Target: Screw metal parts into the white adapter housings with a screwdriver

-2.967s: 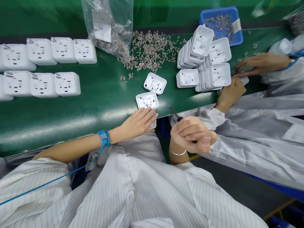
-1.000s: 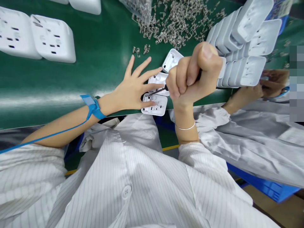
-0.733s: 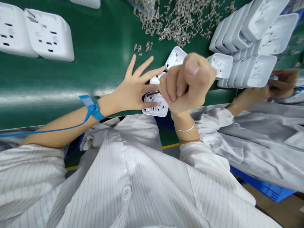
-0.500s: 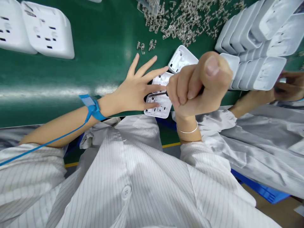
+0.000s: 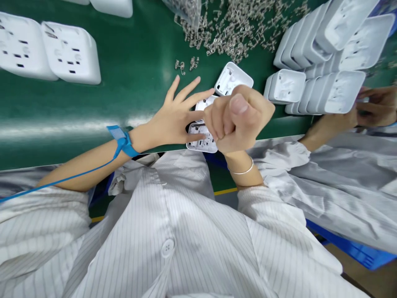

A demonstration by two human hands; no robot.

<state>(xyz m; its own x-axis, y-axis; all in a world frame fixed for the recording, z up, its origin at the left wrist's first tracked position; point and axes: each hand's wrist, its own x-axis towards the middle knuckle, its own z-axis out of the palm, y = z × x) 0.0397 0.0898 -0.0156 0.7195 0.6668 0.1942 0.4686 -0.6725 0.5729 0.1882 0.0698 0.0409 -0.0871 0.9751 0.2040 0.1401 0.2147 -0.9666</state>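
Observation:
My left hand [image 5: 172,118] lies open with its fingers spread, thumb and index finger over a white plastic housing [image 5: 209,145] at the table's front edge. A second white housing [image 5: 201,105] sits just behind it, partly under my fingers. My right hand [image 5: 240,118] is closed in a fist above the right side of these housings. From the fist a thin dark shaft [image 5: 198,124] of a screwdriver-like tool points left to the gap between my left thumb and index finger. Its handle and tip are hidden. Another white housing [image 5: 234,78] lies open side up behind my fist.
Loose metal springs [image 5: 235,29] are heaped at the back beside a clear bag [image 5: 186,12]. Several springs [image 5: 180,66] lie nearer my left fingertips. Stacked white housings [image 5: 328,93] stand right, near another person's hand [image 5: 378,105]. White housings [image 5: 74,54] lie left. A blue cord trails from my left wristband [image 5: 124,142].
My right fist has moved left and slightly lower, and less of the tool's shaft shows. My left hand stays spread over the housings. The view has shifted slightly.

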